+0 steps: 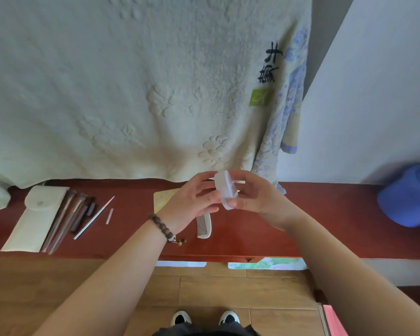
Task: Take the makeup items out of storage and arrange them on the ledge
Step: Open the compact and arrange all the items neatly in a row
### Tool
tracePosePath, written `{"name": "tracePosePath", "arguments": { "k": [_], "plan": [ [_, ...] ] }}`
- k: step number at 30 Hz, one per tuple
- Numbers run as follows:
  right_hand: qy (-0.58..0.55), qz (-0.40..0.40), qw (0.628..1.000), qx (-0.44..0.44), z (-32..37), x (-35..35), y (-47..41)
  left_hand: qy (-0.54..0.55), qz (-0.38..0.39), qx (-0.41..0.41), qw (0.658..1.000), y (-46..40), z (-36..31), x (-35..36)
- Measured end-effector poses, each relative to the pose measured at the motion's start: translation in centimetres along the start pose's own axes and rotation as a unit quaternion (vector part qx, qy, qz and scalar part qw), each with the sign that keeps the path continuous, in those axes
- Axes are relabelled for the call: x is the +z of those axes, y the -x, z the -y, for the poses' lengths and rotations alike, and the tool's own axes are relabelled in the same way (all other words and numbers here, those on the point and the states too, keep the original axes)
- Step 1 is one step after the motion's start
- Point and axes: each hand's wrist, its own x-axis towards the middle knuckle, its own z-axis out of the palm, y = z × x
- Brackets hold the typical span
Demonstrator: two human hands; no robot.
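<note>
While both hands are meeting above the ledge, these lines are telling how things are lying.

Ledge: the red-brown ledge (325, 226) is running across the view under a hanging cream blanket (131, 81).

Case: a small translucent white case (224, 190) is being held in the air above the ledge, between the two hands, its halves looking parted; what is inside is too blurred to tell.

Left hand: the left hand (192, 202) is curling its fingers against the case's left side, with a bead bracelet (161, 227) sitting on the wrist.

Right hand: the right hand (250, 195) is pinching the case from the right, thumb low at its bottom edge, fingers curled over the top.

Comb: a white comb (203, 225) is lying on the ledge just below the left hand, partly hidden by it.

Pouch: a cream pouch (34, 219) is lying flat at the ledge's left end, flap shut.

Brushes: several dark-handled brushes (73, 217) are lying side by side just right of the pouch, touching one another.

Thin tool: a slim metal tool (94, 218) is lying aslant right of the brushes, with a small pale strip (109, 216) just beside it.

Card: a yellow card (163, 198) is lying on the ledge behind the left hand, partly covered.

Cap: a blue cap (407, 195) is resting at the ledge's right end, well apart from the hands.

Floor: wooden boards are showing below, with two shoes (204, 317) at the bottom edge.
</note>
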Motion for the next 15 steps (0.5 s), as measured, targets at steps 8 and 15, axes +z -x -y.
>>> {"name": "tracePosePath", "arguments": {
  "k": [8, 15],
  "plan": [
    [0.065, -0.007, 0.998, -0.024, 2.1, 0.6, 0.3, 0.047, 0.034, 0.026, 0.998, 0.4, -1.8, 0.1],
    [0.077, -0.02, 0.996, -0.029, 2.8, 1.1, 0.6, 0.058, 0.072, 0.021, 0.996, 0.6, -2.1, -0.6]
  ]
}}
